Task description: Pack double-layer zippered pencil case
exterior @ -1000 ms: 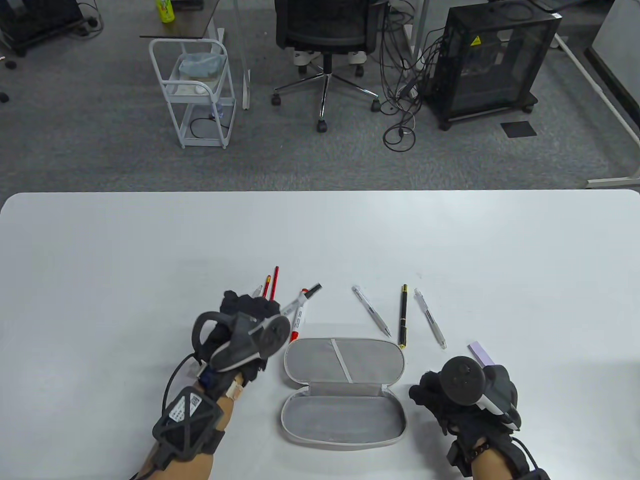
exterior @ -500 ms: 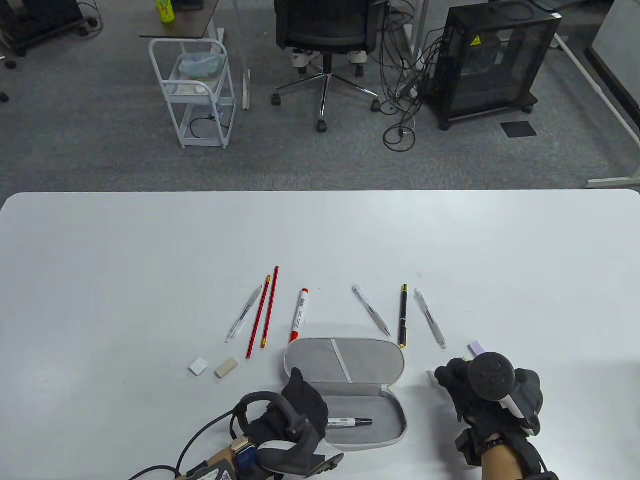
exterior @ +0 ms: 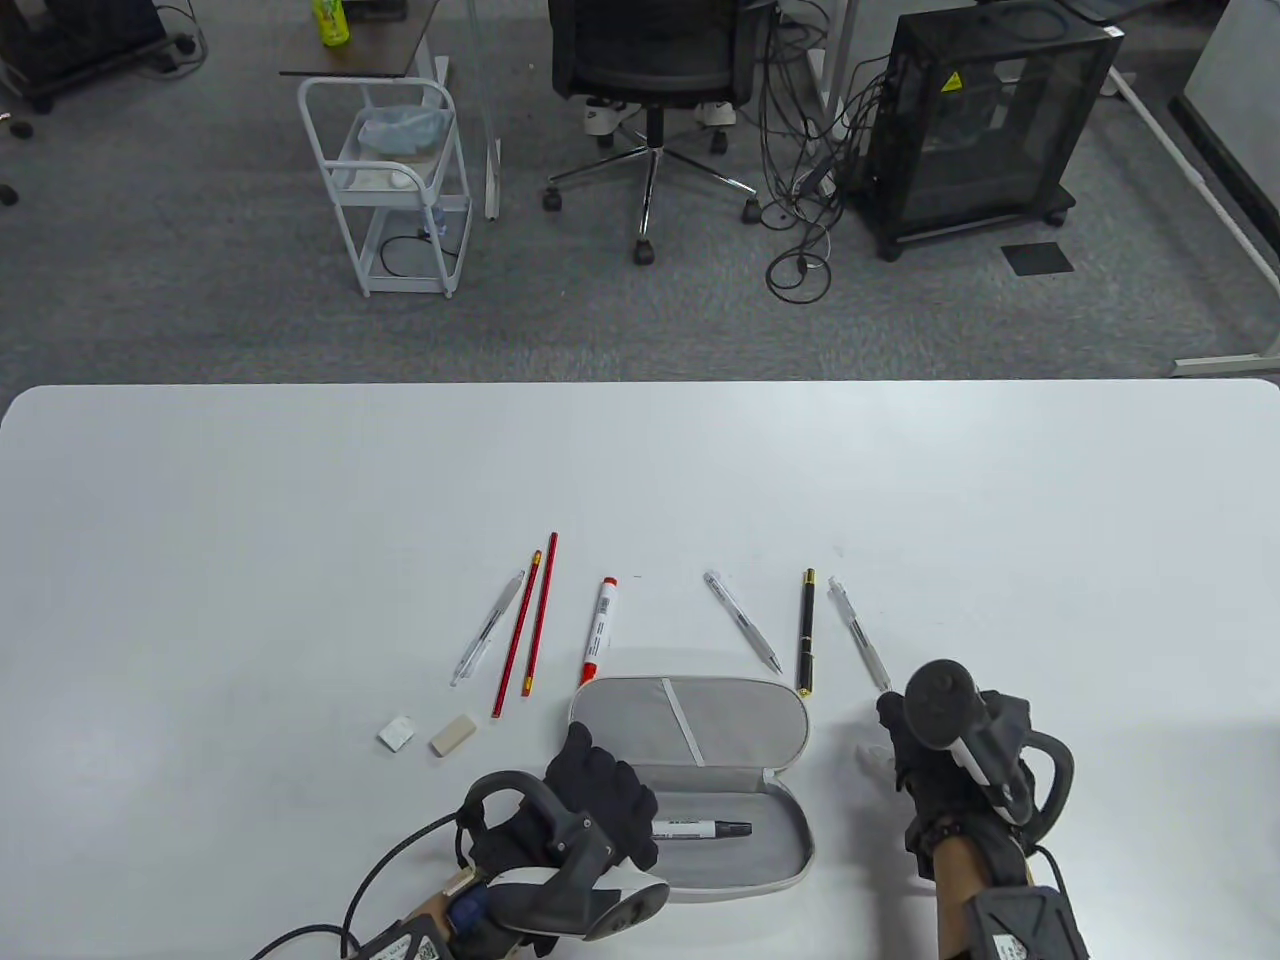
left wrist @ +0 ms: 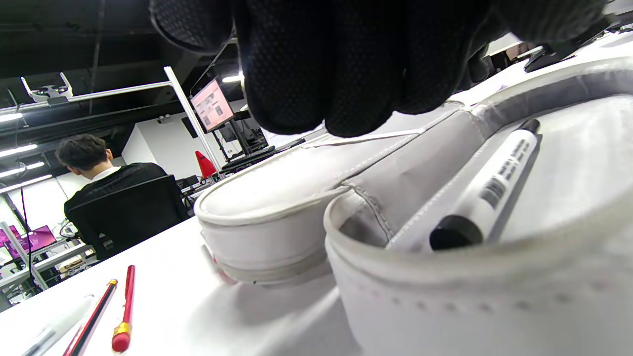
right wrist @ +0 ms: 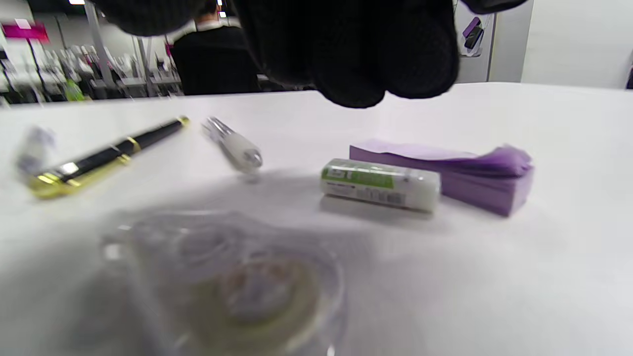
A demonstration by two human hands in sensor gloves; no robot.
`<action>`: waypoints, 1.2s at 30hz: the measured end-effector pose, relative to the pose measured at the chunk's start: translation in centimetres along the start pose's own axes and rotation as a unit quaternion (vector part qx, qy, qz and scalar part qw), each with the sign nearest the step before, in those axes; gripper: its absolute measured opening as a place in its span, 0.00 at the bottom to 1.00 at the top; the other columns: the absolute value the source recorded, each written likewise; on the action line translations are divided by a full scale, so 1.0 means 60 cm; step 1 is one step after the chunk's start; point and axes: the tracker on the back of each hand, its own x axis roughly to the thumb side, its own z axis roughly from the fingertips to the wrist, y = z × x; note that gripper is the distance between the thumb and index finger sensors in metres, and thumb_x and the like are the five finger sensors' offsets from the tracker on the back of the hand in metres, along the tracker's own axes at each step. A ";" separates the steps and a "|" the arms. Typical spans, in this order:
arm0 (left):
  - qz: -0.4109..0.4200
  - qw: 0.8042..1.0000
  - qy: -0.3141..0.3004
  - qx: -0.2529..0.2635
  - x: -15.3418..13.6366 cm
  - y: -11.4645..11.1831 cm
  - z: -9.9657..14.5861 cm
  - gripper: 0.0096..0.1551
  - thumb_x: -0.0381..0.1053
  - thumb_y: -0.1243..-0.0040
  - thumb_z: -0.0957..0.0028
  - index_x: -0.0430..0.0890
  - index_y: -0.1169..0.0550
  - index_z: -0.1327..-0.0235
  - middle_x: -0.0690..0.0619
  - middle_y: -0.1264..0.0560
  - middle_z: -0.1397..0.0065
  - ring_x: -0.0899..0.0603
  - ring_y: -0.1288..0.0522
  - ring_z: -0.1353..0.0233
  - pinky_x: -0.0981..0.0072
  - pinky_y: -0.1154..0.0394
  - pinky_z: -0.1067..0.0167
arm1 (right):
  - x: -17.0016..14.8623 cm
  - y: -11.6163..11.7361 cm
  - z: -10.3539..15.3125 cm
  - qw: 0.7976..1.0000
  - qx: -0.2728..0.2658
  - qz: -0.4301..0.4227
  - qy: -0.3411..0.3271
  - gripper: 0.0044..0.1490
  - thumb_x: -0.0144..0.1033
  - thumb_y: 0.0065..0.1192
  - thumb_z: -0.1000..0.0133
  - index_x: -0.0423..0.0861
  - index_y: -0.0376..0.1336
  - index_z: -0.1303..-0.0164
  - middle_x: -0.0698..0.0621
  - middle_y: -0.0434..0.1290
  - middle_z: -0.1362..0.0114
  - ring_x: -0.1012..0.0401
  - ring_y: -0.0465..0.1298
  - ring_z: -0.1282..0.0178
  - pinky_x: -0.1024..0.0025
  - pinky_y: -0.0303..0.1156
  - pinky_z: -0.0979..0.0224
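Note:
The grey pencil case (exterior: pixel 740 720) lies open flat at the table's front centre. A black-capped white marker (exterior: pixel 700 829) lies in its near half and also shows in the left wrist view (left wrist: pixel 494 183). My left hand (exterior: pixel 625 800) hovers over the near half's left end, fingers curled just above the marker, holding nothing. My right hand (exterior: pixel 900 740) is to the right of the case, above a white tube with a green label (right wrist: pixel 381 184), purple sticky notes (right wrist: pixel 445 173) and a blurred clear tape dispenser (right wrist: pixel 222 282). It holds nothing.
Behind the case lie a red marker (exterior: pixel 600 630), two red pencils (exterior: pixel 530 625), a clear pen (exterior: pixel 487 628), another clear pen (exterior: pixel 742 620), a black-and-gold pen (exterior: pixel 806 630) and a third clear pen (exterior: pixel 860 635). Two erasers (exterior: pixel 452 734) lie to the left.
My left hand carried the black-capped marker from the back left into the case's near half and let it go. My right hand moved away from me, over the small items right of the case.

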 end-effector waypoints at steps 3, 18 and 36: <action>0.002 1.000 0.005 0.004 -0.005 0.001 0.004 0.28 0.68 0.48 0.54 0.55 0.19 0.49 0.55 0.17 0.39 0.42 0.18 0.37 0.42 0.31 0.32 | 0.032 0.015 -0.030 0.997 0.017 0.070 0.020 0.44 0.61 0.59 0.53 0.46 0.67 0.32 0.44 0.74 0.29 0.44 0.72 0.30 0.40 0.54 0.23; 0.035 0.999 0.031 0.001 -0.037 -0.002 0.017 0.29 0.69 0.49 0.54 0.55 0.19 0.49 0.54 0.17 0.39 0.41 0.18 0.37 0.42 0.31 0.32 | 0.100 0.054 -0.104 0.978 0.089 0.184 0.051 0.33 0.49 0.65 0.54 0.42 0.74 0.45 0.44 0.79 0.38 0.43 0.72 0.31 0.37 0.49 0.22; 0.029 0.994 0.100 -0.022 -0.097 -0.028 0.031 0.30 0.69 0.49 0.54 0.54 0.19 0.48 0.54 0.18 0.39 0.41 0.18 0.37 0.41 0.32 0.32 | 0.174 -0.080 0.141 0.936 -0.152 0.121 -0.294 0.32 0.50 0.63 0.55 0.50 0.71 0.42 0.50 0.77 0.35 0.48 0.72 0.29 0.39 0.50 0.22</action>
